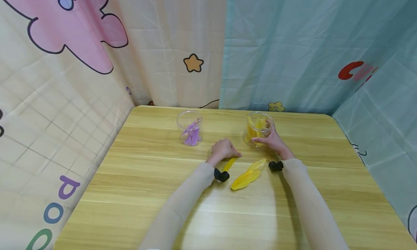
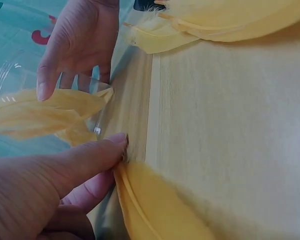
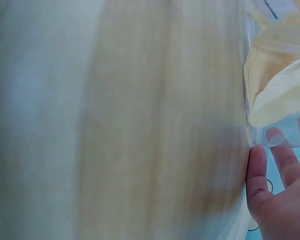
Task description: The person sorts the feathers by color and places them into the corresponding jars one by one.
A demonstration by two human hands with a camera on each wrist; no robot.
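My left hand pinches a yellow feather by its quill end, between thumb and fingertip. The feather's vane hangs back toward the wrist, low over the wooden table. Farther right, my right hand holds a clear cup, thumb at the near side and fingers around the far side. Several yellow feathers stand inside that cup. Between the two forearms, loose yellow feathers lie on the table, partly over one another.
A second clear cup with purple feathers stands at the back left of the table. Printed curtains hang behind the table's back edge and along both sides.
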